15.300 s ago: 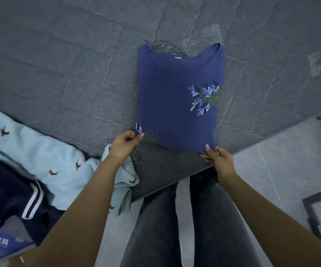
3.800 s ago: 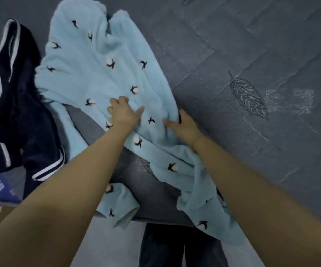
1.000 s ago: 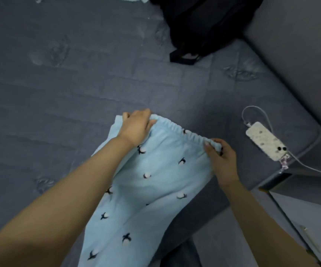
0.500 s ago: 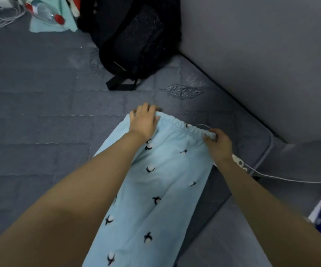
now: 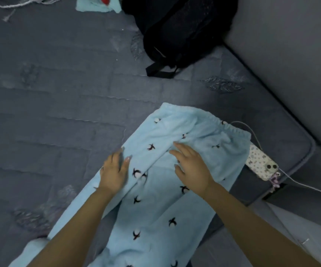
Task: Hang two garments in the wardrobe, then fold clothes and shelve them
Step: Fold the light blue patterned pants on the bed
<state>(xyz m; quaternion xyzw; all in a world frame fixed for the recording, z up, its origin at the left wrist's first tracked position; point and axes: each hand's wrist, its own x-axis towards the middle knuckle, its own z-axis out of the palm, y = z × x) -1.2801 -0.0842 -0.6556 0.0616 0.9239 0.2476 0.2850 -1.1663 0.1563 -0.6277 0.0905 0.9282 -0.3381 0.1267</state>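
Note:
Light blue fleece pants (image 5: 155, 214) with small dark bird prints lie spread on the grey quilted mattress (image 5: 59, 112), elastic waistband farthest from me and legs running toward the bottom left. My left hand (image 5: 115, 172) rests flat on the left edge of the pants, fingers straight. My right hand (image 5: 191, 166) lies flat on the fabric just below the waistband, fingers spread. Neither hand grips the cloth.
A black backpack (image 5: 179, 29) sits at the back of the mattress against a grey wall (image 5: 290, 54). A phone in a patterned case (image 5: 261, 164) lies with its cable beside the waistband near the mattress corner. A pale blue cloth (image 5: 98, 6) and cords lie at the top left.
Both hands have let go of the waistband and moved back toward me, now lying flat on the pants. The pants lie on the mattress, spread wider.

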